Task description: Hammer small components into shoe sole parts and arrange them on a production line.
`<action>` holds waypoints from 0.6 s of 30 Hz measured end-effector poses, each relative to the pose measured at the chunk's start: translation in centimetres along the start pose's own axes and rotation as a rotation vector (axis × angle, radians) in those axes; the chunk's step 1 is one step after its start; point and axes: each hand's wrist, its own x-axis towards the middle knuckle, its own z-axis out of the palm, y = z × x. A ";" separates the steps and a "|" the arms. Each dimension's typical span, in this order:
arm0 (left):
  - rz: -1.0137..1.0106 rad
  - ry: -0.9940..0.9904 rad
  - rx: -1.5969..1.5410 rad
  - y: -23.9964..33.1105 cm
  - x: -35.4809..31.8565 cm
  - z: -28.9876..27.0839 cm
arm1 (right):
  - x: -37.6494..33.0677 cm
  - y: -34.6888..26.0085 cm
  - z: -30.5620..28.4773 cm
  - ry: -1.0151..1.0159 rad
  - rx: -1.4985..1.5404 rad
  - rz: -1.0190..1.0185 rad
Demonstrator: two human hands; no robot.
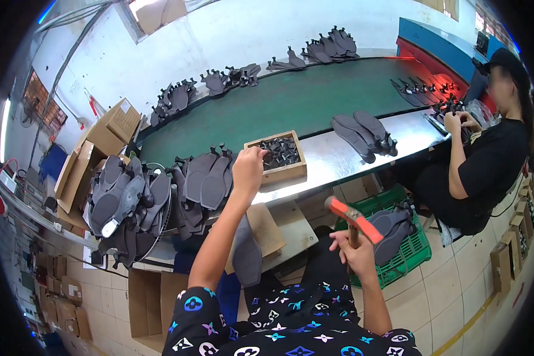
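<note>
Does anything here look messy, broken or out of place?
Nothing looks broken or spilled. The soles on the left are heaped loosely, some hanging over the edge. The left hand reaches into the wooden box of small dark parts; the right hand holds an orange hammer.

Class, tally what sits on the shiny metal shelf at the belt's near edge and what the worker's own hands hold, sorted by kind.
Wooden box of small dark parts, left hand at it: 1
Dark shoe soles lying flat: 2
Orange-headed hammer, in the right hand: 1
Total: 4
</note>
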 end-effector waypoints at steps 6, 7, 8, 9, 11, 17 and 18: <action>0.036 0.187 -0.263 8.7 -5.2 -10.4 | 4.0 -6.4 4.0 -0.041 0.074 -0.160; 0.026 0.209 -0.281 9.7 -6.0 -12.0 | 4.3 -7.8 5.2 -0.078 0.077 -0.177; 0.020 0.227 -0.308 10.5 -6.6 -13.2 | 4.3 -9.0 6.2 -0.105 0.078 -0.192; 0.003 0.224 -0.304 11.1 -7.5 -14.0 | 4.2 -9.8 7.1 -0.143 0.064 -0.208; -0.196 0.223 -0.576 11.7 -9.3 -15.1 | 4.0 -11.0 8.7 -0.273 0.064 -0.189; -0.397 0.295 -0.831 11.6 -12.6 -16.4 | 2.5 -10.6 12.9 -0.367 0.111 -0.306; -0.431 0.306 -0.885 11.4 -13.0 -16.4 | 2.4 -10.4 13.4 -0.365 0.084 -0.341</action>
